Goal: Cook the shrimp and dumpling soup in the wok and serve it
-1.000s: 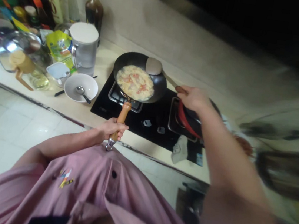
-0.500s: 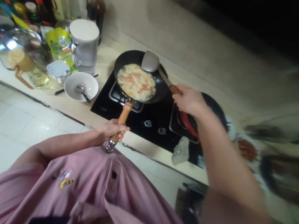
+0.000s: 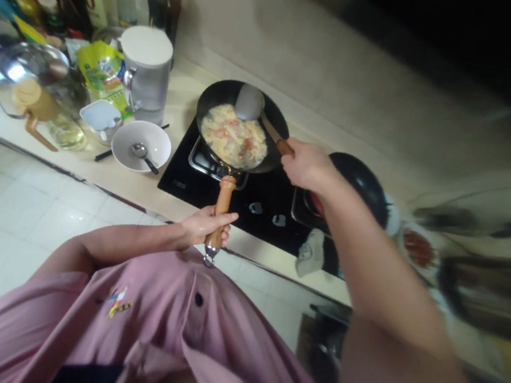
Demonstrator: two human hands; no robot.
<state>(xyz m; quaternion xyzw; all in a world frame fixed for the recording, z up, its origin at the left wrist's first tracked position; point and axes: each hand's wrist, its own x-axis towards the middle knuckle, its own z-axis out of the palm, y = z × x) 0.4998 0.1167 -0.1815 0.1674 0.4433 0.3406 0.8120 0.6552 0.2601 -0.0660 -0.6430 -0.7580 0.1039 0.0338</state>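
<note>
My left hand (image 3: 207, 226) is wrapped round the wooden handle of a black wok (image 3: 276, 102) over the left burner. A yellowish, egg-like mixture with reddish pieces (image 3: 235, 137) lies in the wok. In my right hand (image 3: 307, 166) is the brown grip of a wok spatula (image 3: 250, 102). Its grey blade is over the far part of the wok, by the top edge of the food; whether it touches the food I cannot tell.
Left of the black gas hob (image 3: 186, 171) stand a white bowl (image 3: 141, 146) with a spoon, a clear jug (image 3: 144, 76) and several bottles (image 3: 163, 2). A second pan (image 3: 362, 185) sits on the right burner, near a grey cloth (image 3: 311, 253) and a dish of reddish food (image 3: 418, 248).
The wok's handle end and my left hand have swung to the right. My right hand and the spatula have moved slightly left across the wok.
</note>
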